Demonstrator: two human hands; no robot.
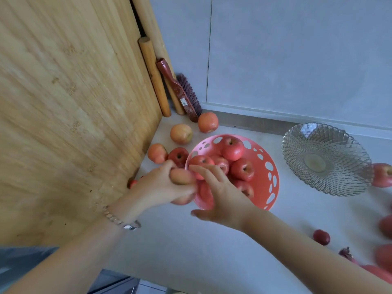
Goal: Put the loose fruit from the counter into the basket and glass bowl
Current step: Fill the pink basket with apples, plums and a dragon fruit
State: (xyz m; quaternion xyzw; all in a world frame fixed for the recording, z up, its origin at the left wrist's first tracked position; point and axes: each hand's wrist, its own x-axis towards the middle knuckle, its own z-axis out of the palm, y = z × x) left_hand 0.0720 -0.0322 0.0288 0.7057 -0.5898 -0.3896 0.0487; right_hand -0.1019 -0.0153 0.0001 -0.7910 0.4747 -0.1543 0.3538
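Observation:
A pink plastic basket (266,166) with oval holes stands on the counter and holds several red apples (232,148). My left hand (159,185) grips a pale orange-red fruit (182,176) at the basket's left rim; a second reddish fruit (183,200) shows under the palm, blurred. My right hand (222,194) reaches over the near rim with straight fingers, its fingertips on an apple inside. The glass bowl (326,158) stands empty to the right. Loose fruit lies left of the basket: three orange ones (181,134) and a red apple (178,155).
A large wooden board (74,102) leans at the left, with rolling pins (154,77) and a brush (186,96) in the corner. More red fruit lies at the right: an apple (382,175) behind the bowl, a small dark one (321,237), others at the frame edge (386,225).

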